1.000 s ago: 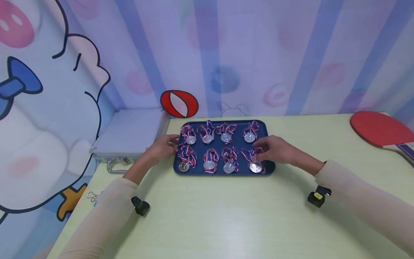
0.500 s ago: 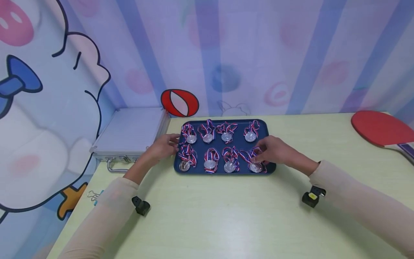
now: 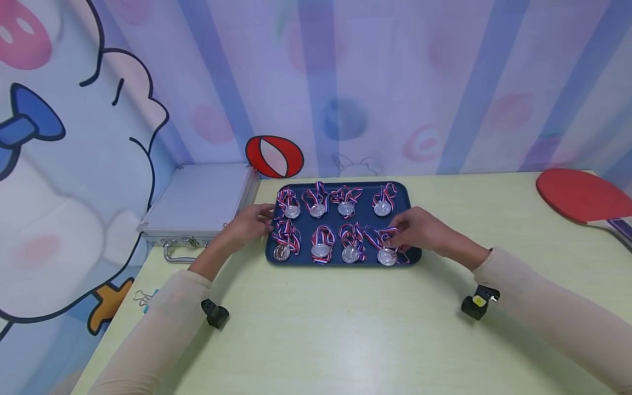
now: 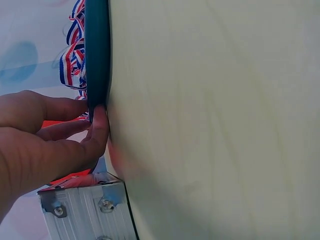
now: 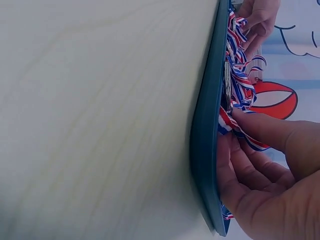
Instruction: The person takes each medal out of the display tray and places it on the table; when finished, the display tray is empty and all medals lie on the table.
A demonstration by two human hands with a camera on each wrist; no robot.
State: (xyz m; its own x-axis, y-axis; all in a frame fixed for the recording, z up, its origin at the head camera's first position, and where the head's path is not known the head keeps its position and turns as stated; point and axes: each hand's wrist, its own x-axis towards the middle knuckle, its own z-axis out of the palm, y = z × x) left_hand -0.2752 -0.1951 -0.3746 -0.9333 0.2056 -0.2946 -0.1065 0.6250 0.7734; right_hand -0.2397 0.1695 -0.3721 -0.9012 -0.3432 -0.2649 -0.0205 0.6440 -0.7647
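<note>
A dark blue tray (image 3: 364, 213) holds several silver medals in two rows, each with a red, white and blue striped ribbon. My left hand (image 3: 250, 224) pinches the tray's left edge, thumb and fingers on either side of the rim in the left wrist view. At the front right corner, my right hand (image 3: 418, 227) pinches the ribbon of a medal (image 3: 387, 257) whose disc lies on the tray. In the right wrist view that ribbon (image 5: 229, 123) passes between thumb and fingers. Part of it is hidden behind the hand.
A silver aluminium case (image 3: 197, 200) stands left of the tray, its handle (image 3: 180, 258) facing front. Binder clips (image 3: 142, 299) lie at the table's left edge. A red table tennis bat (image 3: 582, 195) lies far right. A patterned wall backdrop (image 3: 385, 82) rises behind the table.
The right hand has shifted slightly left, and the front right medal's disc has moved a little left and toward the tray's front edge. The left hand stays at the rim.
</note>
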